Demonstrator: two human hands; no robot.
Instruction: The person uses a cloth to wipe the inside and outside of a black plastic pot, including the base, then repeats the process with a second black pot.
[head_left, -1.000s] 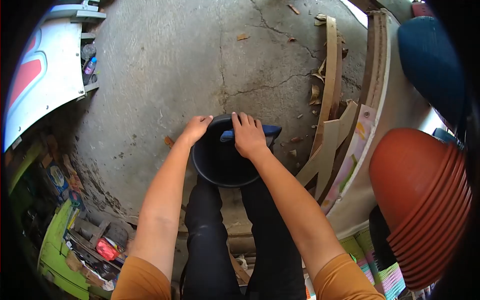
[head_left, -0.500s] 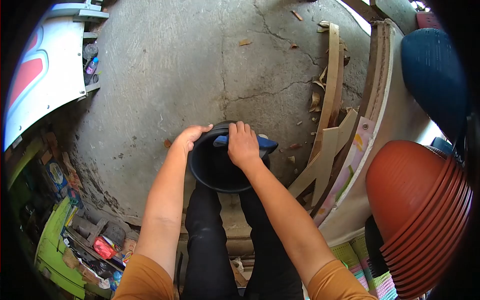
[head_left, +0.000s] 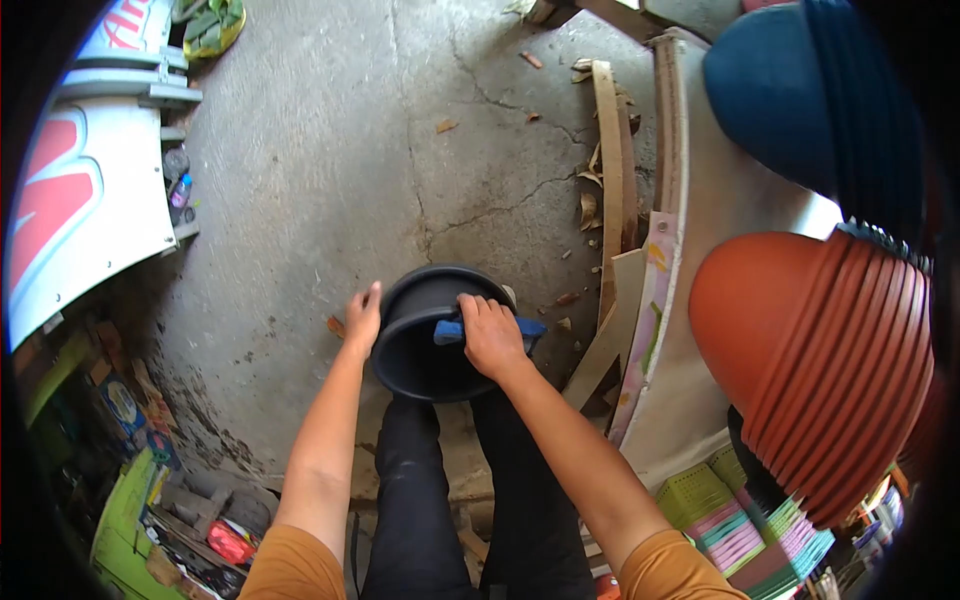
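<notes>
Between my knees is a black plastic pot (head_left: pixel 425 375), its mouth facing me. A second black pot (head_left: pixel 440 285) shows behind it, with a gap between the two rims at the top. My right hand (head_left: pixel 493 340) closes over the near pot's rim with a blue cloth (head_left: pixel 531 328) bunched under the fingers; the cloth sticks out on both sides. At the left side of the pots is my left hand (head_left: pixel 364 318), fingers raised and apart from the thumb, close against the outer wall.
Stacked terracotta-coloured pots (head_left: pixel 790 350) and dark blue pots (head_left: pixel 810 100) stand at the right. Wooden strips (head_left: pixel 607 190) lie on the cracked concrete floor (head_left: pixel 310 150). A white sign board (head_left: pixel 120 190) is at left, with clutter around a green frame (head_left: pixel 130 515) below.
The rims of the two black pots have come apart at the top. My left hand has slid from the top rim down to the side. The view has shifted to the right.
</notes>
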